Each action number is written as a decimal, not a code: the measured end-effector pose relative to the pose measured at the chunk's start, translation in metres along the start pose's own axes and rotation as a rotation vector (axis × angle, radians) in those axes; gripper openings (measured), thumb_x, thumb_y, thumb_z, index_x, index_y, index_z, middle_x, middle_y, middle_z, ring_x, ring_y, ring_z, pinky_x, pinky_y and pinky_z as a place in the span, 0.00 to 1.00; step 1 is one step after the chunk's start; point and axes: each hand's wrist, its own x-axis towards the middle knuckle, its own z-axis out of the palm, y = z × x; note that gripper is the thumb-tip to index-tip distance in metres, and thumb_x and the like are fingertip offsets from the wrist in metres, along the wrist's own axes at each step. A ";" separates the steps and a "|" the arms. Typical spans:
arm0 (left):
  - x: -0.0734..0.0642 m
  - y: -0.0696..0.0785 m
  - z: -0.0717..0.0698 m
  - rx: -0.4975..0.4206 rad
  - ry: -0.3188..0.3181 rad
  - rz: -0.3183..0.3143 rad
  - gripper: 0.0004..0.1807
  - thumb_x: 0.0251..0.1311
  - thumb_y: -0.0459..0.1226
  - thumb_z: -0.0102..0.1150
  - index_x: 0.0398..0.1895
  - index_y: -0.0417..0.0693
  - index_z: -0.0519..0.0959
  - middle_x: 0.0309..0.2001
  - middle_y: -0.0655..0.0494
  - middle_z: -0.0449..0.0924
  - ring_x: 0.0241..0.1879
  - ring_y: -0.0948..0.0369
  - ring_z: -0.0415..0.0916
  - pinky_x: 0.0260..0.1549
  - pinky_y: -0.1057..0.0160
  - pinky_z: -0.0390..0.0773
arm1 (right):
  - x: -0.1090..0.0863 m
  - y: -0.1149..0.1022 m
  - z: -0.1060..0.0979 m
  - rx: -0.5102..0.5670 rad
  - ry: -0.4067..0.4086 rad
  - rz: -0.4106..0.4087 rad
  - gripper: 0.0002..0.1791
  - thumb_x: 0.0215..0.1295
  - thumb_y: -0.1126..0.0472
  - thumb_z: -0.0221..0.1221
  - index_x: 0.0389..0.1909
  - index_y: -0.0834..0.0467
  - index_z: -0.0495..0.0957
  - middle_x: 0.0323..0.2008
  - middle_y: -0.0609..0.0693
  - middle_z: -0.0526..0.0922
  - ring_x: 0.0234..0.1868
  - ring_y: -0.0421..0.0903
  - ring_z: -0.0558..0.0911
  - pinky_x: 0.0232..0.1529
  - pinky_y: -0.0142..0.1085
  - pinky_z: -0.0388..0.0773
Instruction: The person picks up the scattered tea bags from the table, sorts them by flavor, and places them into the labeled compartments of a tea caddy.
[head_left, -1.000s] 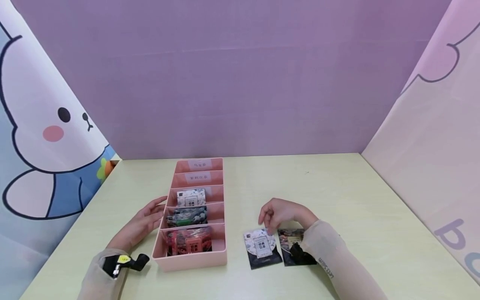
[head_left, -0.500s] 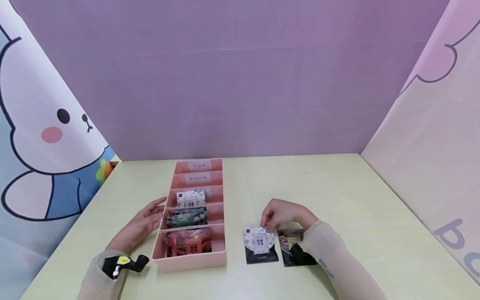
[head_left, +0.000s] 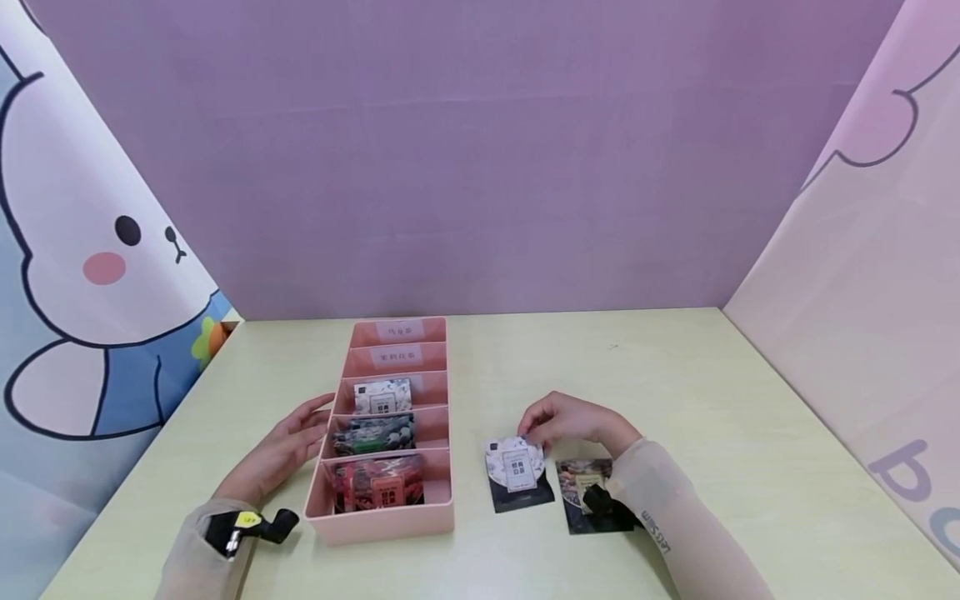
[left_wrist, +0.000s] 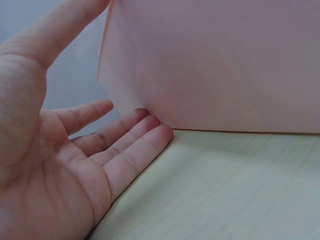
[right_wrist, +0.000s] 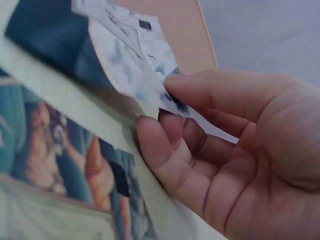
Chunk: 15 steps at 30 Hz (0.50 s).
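My right hand (head_left: pixel 573 419) pinches the upper right corner of a white-and-black tea sachet (head_left: pixel 517 471) between thumb and fingers. In the right wrist view that sachet (right_wrist: pixel 135 55) tilts up at the pinched corner. A second, dark sachet with a colourful picture (head_left: pixel 588 492) lies on the table under my right wrist. My left hand (head_left: pixel 277 450) rests beside the long pink divided box (head_left: pixel 390 523), fingers straight. In the left wrist view the left hand's fingertips (left_wrist: pixel 162 135) touch the foot of the box wall (left_wrist: pixel 215 65), and the thumb reaches up along its edge.
The box has a row of compartments. Red sachets (head_left: pixel 378 482) fill the nearest, green-and-dark sachets (head_left: pixel 375 433) the one behind, then a white sachet (head_left: pixel 382 396). Paper labels (head_left: pixel 397 356) show in the two far compartments. A purple wall (head_left: pixel 480 167) closes off the table's back.
My right hand has taken hold of the white-and-black sachet's corner, and the sachet has moved slightly away from me and left. The left hand and box stay put.
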 end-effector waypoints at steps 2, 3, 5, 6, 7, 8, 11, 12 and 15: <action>0.000 0.000 0.000 0.002 -0.002 0.001 0.38 0.75 0.40 0.50 0.79 0.43 0.43 0.73 0.32 0.50 0.55 0.72 0.73 0.55 0.68 0.74 | 0.001 0.000 -0.001 0.004 0.024 -0.006 0.07 0.66 0.71 0.59 0.41 0.68 0.83 0.38 0.54 0.86 0.32 0.45 0.81 0.31 0.33 0.80; 0.000 0.000 0.000 0.002 -0.003 0.001 0.38 0.75 0.40 0.50 0.79 0.43 0.43 0.73 0.32 0.50 0.55 0.72 0.73 0.55 0.68 0.74 | 0.001 0.000 -0.001 0.005 0.041 -0.007 0.07 0.66 0.71 0.59 0.41 0.68 0.84 0.38 0.54 0.86 0.32 0.44 0.81 0.31 0.33 0.80; 0.000 0.000 0.000 -0.003 -0.003 0.000 0.38 0.75 0.40 0.50 0.79 0.43 0.43 0.73 0.32 0.50 0.55 0.72 0.73 0.55 0.68 0.74 | 0.001 0.000 -0.001 0.002 0.085 -0.007 0.07 0.66 0.71 0.60 0.42 0.68 0.84 0.38 0.54 0.86 0.31 0.44 0.81 0.31 0.33 0.80; 0.001 0.000 0.000 -0.005 -0.003 0.000 0.38 0.75 0.40 0.50 0.79 0.43 0.43 0.73 0.33 0.50 0.55 0.72 0.73 0.55 0.68 0.74 | 0.001 -0.001 -0.001 0.001 0.107 -0.008 0.07 0.66 0.71 0.60 0.42 0.68 0.84 0.38 0.54 0.87 0.31 0.45 0.81 0.31 0.33 0.80; 0.001 0.000 0.000 -0.006 -0.003 -0.001 0.38 0.75 0.40 0.50 0.79 0.43 0.43 0.73 0.33 0.50 0.55 0.72 0.73 0.55 0.68 0.74 | 0.001 -0.002 -0.001 0.001 0.127 -0.009 0.07 0.66 0.71 0.60 0.42 0.68 0.84 0.38 0.54 0.87 0.31 0.45 0.82 0.31 0.33 0.80; 0.000 0.001 0.000 -0.007 -0.002 -0.001 0.38 0.75 0.40 0.50 0.79 0.43 0.43 0.73 0.33 0.50 0.55 0.72 0.73 0.55 0.68 0.74 | 0.001 -0.002 -0.002 0.001 0.147 -0.010 0.07 0.66 0.71 0.60 0.42 0.68 0.84 0.38 0.54 0.87 0.31 0.45 0.82 0.31 0.34 0.81; 0.000 0.002 0.000 -0.013 -0.011 0.008 0.38 0.75 0.40 0.49 0.79 0.42 0.42 0.73 0.31 0.49 0.55 0.72 0.73 0.55 0.69 0.74 | 0.001 -0.004 -0.002 -0.001 0.192 -0.026 0.07 0.65 0.71 0.61 0.41 0.69 0.84 0.38 0.55 0.87 0.30 0.44 0.81 0.31 0.35 0.81; -0.001 0.003 0.000 -0.010 -0.013 0.011 0.38 0.76 0.40 0.49 0.79 0.42 0.42 0.73 0.31 0.49 0.54 0.73 0.73 0.55 0.69 0.74 | 0.001 -0.005 -0.002 0.002 0.203 -0.030 0.07 0.65 0.71 0.61 0.41 0.70 0.84 0.38 0.56 0.87 0.29 0.44 0.81 0.31 0.35 0.81; -0.002 0.003 0.001 -0.003 -0.021 0.018 0.38 0.76 0.39 0.48 0.79 0.41 0.41 0.73 0.30 0.49 0.54 0.73 0.73 0.55 0.69 0.75 | 0.001 -0.006 -0.003 0.014 0.232 -0.041 0.08 0.64 0.72 0.62 0.42 0.71 0.83 0.38 0.57 0.87 0.29 0.44 0.81 0.30 0.35 0.81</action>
